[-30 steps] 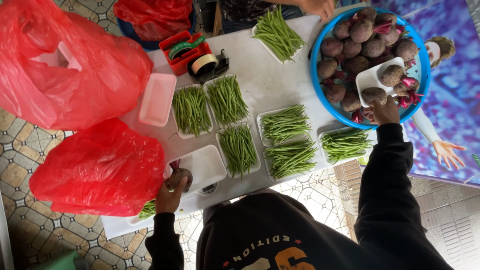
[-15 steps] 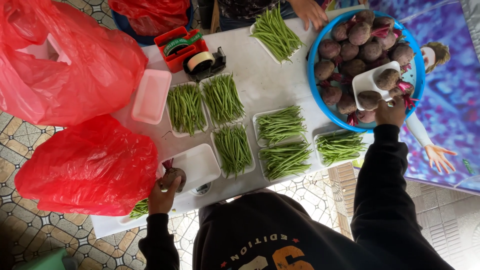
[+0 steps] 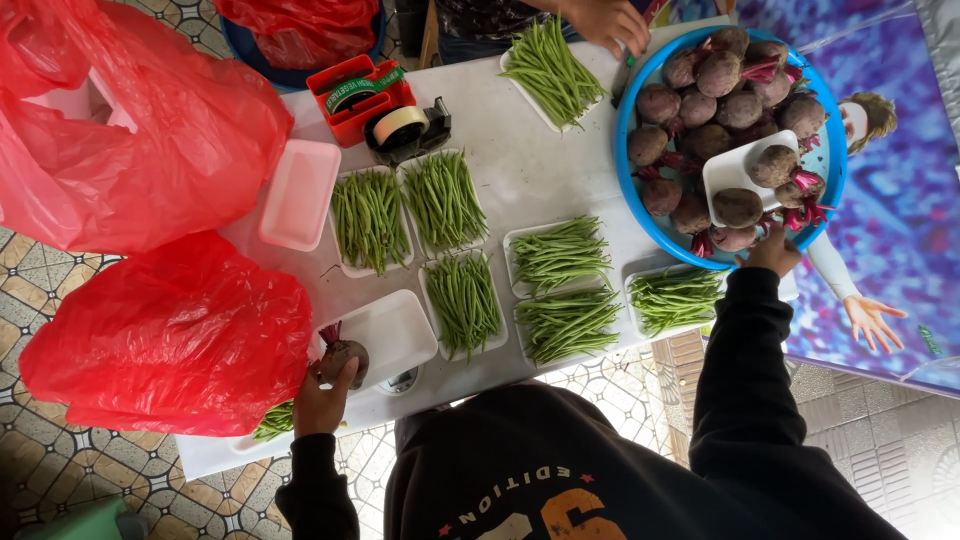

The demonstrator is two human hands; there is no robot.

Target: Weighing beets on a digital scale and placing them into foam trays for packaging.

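- Left hand [image 3: 322, 397]: fingers curl around a dark purple beetroot [image 3: 343, 358] and grip it. The beetroot sits at the near-left corner of an empty white foam tray [image 3: 392, 335], its reddish stalk stub pointing away from the person.
- Right hand [image 3: 772, 250]: it reaches to the near rim of the blue round basin [image 3: 632, 190], with the fingertips at a beetroot inside the rim [image 3: 733, 238]. How far the hand is open cannot be told (only its back shows), nor whether it grips that root.
- Basin contents: many beetroots piled together, plus a small white tray [image 3: 730, 172] carrying a few more roots.
- Table [image 3: 500, 150]: white top, with several white trays of green beans [image 3: 464, 300] laid in rows between the two hands.
- A further empty white tray [image 3: 299, 193] lies to the left of the bean trays, partly against a red plastic bag [image 3: 130, 140].
- A second red plastic bag [image 3: 170, 340] lies just beside the left hand, at the table's near-left corner.
- Far side: a tape dispenser [image 3: 405, 128] stands beside a small red box [image 3: 355, 95].
- Another person's hand [image 3: 605, 22] rests at the far table edge, near a tray of beans and the basin.
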